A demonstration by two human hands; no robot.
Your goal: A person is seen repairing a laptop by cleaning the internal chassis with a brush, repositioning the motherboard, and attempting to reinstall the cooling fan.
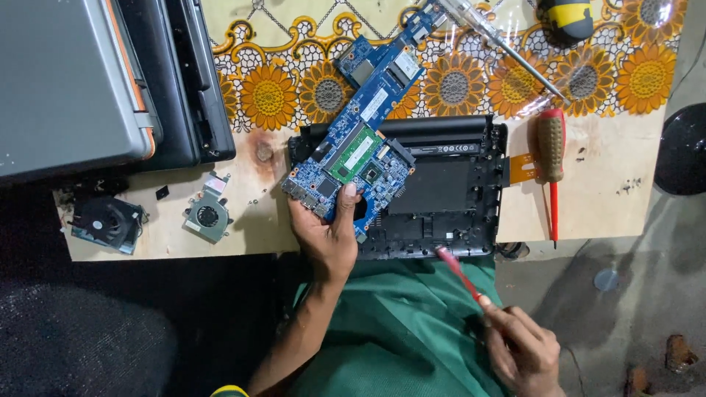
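Observation:
My left hand [329,234] grips the near end of a long blue laptop circuit board [365,121], lifted and tilted over the left side of a black laptop base shell [448,213]. A green memory module sits on the board. My right hand [523,351] is over my green-clothed lap, holding a thin red-handled tool [457,273] whose tip reaches the near edge of the shell.
A red screwdriver with a brown grip [551,158], a clear-handled screwdriver [500,40] and a yellow-black tool [565,16] lie on the wooden table with flowered cloth. Two cooling fans [208,215] [107,223] sit at left, beside stacked laptops [95,81]. A black round object [682,147] is at the right edge.

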